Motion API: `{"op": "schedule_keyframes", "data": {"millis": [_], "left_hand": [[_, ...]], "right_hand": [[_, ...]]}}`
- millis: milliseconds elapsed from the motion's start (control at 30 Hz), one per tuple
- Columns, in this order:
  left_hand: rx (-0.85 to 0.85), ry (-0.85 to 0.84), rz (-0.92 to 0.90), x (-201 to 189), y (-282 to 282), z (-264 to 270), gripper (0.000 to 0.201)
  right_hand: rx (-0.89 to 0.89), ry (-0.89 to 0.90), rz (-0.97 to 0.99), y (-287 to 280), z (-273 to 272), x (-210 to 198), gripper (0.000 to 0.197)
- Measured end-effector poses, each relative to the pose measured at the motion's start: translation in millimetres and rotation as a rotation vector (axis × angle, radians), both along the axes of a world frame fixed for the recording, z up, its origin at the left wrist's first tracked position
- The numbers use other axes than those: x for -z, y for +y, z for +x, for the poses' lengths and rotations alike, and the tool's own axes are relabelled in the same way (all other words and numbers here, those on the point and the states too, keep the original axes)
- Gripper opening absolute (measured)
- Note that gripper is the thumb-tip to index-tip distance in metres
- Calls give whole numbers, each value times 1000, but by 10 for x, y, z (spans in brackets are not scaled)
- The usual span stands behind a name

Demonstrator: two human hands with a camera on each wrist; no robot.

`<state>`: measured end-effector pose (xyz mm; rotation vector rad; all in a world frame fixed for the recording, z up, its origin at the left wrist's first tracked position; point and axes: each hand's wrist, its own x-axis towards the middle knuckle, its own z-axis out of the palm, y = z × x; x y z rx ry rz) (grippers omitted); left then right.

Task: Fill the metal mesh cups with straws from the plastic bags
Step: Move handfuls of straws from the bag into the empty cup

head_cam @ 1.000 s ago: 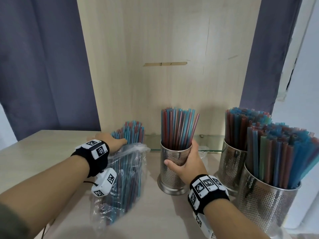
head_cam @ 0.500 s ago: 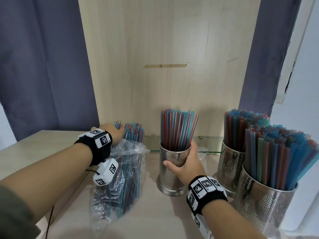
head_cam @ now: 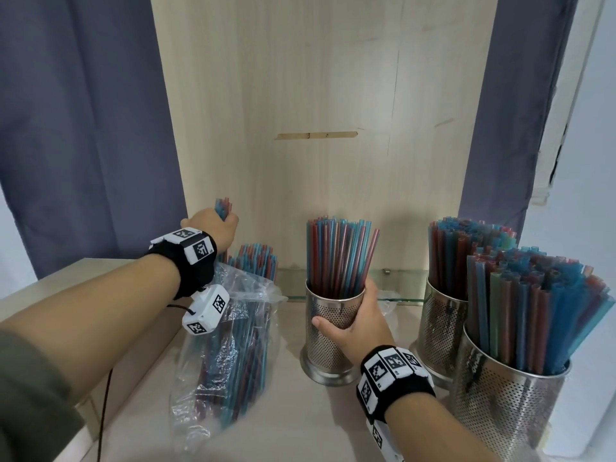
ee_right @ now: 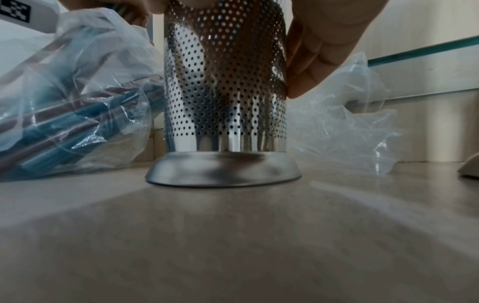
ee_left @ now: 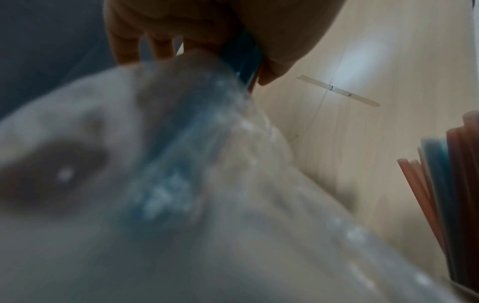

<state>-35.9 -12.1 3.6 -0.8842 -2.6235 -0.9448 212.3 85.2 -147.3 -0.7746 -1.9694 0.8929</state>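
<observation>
- 1 straw bunch (head_cam: 222, 208) stands upright in my left hand (head_cam: 213, 228), fingers curled around it.
- My right hand (head_cam: 353, 323) grips the cup (head_cam: 328, 331), just right of the bunch.

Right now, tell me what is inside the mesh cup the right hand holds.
The mesh cup in the right hand holds upright red and blue straws, loosely packed. Their lower ends are hidden by the perforated wall.
</observation>
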Motion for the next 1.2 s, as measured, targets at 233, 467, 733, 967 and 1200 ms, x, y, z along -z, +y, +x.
{"op": "schedule_keyframes", "data": {"millis": [233,467,733,967,1200], "left_hand": [[193,-170,414,-108,17,-87,31],[208,-108,623,-426,-6,-195,29],[227,77,950,-816,-138,1,17],[343,53,1176,-1143,-256,404,16],[547,-181,1317,-1413,-205,856,22]], "right_hand": [[-12,5,-4,7,0,-1,112],[-23,5,-7,18,2,4,114],[-28,11,-2,10,14,-10,112],[-25,10,-8,10,26,-12,112],[-9,-6,-7,15,26,-3,112]]}}
